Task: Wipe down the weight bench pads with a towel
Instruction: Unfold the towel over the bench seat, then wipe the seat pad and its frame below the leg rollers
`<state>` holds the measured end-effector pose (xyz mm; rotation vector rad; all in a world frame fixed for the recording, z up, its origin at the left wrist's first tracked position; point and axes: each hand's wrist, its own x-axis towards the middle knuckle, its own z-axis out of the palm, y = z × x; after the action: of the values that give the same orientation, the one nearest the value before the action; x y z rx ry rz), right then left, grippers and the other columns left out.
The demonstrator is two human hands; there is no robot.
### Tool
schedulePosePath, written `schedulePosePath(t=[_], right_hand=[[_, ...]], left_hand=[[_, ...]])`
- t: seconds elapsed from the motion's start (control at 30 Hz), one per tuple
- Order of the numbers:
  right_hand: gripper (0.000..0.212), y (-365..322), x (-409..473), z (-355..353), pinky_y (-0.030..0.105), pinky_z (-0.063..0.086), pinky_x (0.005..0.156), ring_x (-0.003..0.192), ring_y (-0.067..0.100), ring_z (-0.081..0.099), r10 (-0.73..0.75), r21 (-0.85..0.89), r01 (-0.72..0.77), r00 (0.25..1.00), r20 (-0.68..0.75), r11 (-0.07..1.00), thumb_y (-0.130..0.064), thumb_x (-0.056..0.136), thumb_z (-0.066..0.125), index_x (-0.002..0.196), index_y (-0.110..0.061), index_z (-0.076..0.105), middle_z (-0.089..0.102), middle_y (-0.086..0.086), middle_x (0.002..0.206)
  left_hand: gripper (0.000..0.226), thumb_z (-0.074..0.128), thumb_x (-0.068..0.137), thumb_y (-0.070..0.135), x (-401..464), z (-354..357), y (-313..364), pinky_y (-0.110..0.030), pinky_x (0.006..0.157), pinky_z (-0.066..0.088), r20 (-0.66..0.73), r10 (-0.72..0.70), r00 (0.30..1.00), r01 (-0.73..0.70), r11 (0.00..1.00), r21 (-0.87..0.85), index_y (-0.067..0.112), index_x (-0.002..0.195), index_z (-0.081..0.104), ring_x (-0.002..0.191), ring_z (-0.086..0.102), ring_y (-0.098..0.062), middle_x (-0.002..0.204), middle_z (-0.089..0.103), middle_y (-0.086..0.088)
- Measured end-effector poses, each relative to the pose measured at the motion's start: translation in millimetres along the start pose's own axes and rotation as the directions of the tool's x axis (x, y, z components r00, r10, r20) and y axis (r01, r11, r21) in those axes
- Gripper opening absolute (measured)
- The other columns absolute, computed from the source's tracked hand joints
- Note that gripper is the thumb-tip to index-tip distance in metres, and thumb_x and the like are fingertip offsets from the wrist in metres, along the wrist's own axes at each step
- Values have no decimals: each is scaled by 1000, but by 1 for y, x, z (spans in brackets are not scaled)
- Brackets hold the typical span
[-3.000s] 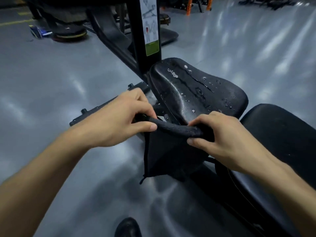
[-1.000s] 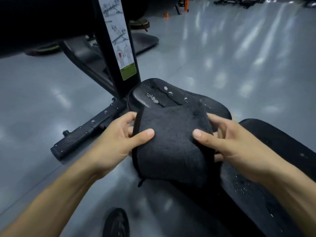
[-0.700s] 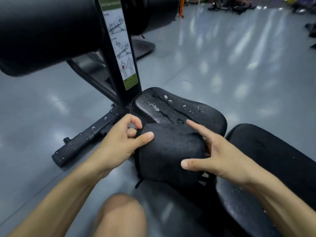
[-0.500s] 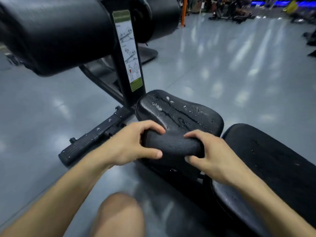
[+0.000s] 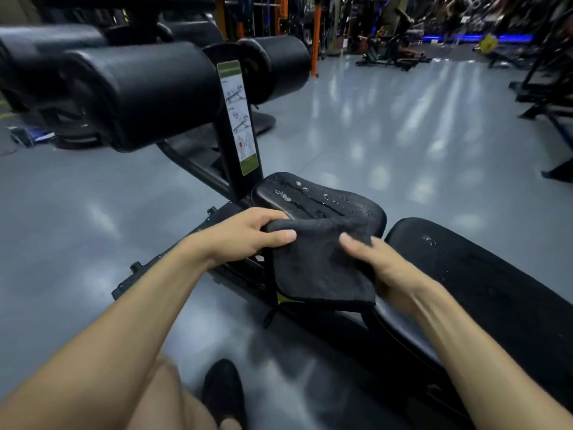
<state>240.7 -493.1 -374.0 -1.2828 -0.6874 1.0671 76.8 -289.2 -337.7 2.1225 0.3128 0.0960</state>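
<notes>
A black towel (image 5: 319, 268) hangs over the near edge of the small seat pad (image 5: 328, 200), which is speckled with water drops. My left hand (image 5: 248, 234) grips the towel's upper left corner, thumb across its front. My right hand (image 5: 381, 268) holds the towel's right side, blurred, with the thumb on the front and the fingers behind the cloth. The long bench pad (image 5: 483, 280) stretches to the right, with a few drops near its top end.
Black roller pads (image 5: 139, 88) stick out from an upright post with an instruction label (image 5: 240, 119) just behind the seat. A black frame bar (image 5: 173, 256) runs along the grey floor at left. My shoe (image 5: 223, 392) is below. Other gym machines stand far back.
The towel, bunched between both hands half a second ago, now hangs spread open over the seat's near edge. My right hand has slid down its right side. The view has tilted up.
</notes>
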Motion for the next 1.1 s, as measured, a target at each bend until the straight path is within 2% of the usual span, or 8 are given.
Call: schedulePosePath(t=[0.2, 0.4, 0.53, 0.6, 0.67, 0.77, 0.9, 1.1], right_hand=[[36, 23, 3, 6, 34, 61, 75, 91, 27, 75, 99, 242, -94, 995, -7, 966, -19, 70, 86, 102, -6, 79, 75, 19, 109], [76, 48, 18, 17, 44, 57, 96, 116, 34, 67, 265, 509, -239, 964, 23, 827, -23, 56, 99, 122, 2, 70, 64, 24, 133], [40, 37, 42, 25, 41, 60, 89, 108, 30, 72, 269, 487, -147, 944, -191, 861, -33, 85, 68, 108, -2, 77, 71, 19, 123], [41, 19, 53, 24, 42, 61, 85, 100, 29, 74, 208, 459, -71, 944, -257, 886, -36, 90, 56, 99, -4, 81, 74, 18, 115], [44, -8, 66, 20, 46, 62, 75, 86, 27, 77, 139, 376, 6, 923, -359, 926, -39, 91, 54, 85, -8, 83, 78, 15, 101], [48, -50, 98, 9, 36, 63, 64, 81, 21, 77, 7, 217, 116, 870, -492, 969, -41, 98, 52, 78, -11, 83, 79, 9, 96], [46, -74, 180, -16, 42, 61, 87, 95, 29, 75, -190, -199, 90, 798, -571, 976, -54, 89, 64, 109, -13, 71, 77, 13, 106], [52, -35, 269, -4, 33, 46, 69, 73, 21, 63, -87, -728, -198, 939, -334, 656, -67, 90, 53, 80, -17, 61, 68, 1, 78]], left_hand=[[20, 67, 97, 26, 12, 4, -36, -37, 87, 51, -10, 10, 1000, -12, 971, -240, 12, 111, 70, 94, 64, -15, 101, 70, -8], [19, 70, 95, 21, 54, -2, -53, -42, 96, 53, 70, 144, 987, -125, 965, -231, 12, 112, 71, 103, 68, -18, 111, 72, -14], [22, 80, 86, 35, 82, -7, -71, -48, 93, 57, -100, 124, 987, -143, 966, -214, 27, 106, 74, 104, 71, -21, 107, 75, -1], [27, 77, 82, 45, 94, -13, -80, -41, 81, 60, -196, 133, 971, -182, 950, -255, 33, 105, 72, 96, 72, -18, 103, 75, 5], [19, 74, 84, 45, 102, -21, -89, -32, 65, 57, -328, 103, 939, -196, 943, -267, 36, 101, 72, 80, 69, -14, 93, 74, 6], [4, 68, 96, 31, 105, -42, -112, -23, 67, 54, -537, 76, 840, -142, 987, -81, 32, 96, 71, 73, 67, -11, 83, 72, 7], [10, 65, 96, 25, 108, -67, -137, -4, 65, 42, -643, 30, 765, 41, 995, 95, 32, 95, 71, 77, 65, -1, 82, 70, 16], [15, 63, 98, 26, 114, -79, -163, -9, 72, 45, -554, -88, 828, 212, 963, 164, 35, 105, 73, 80, 64, 7, 83, 67, 25]])
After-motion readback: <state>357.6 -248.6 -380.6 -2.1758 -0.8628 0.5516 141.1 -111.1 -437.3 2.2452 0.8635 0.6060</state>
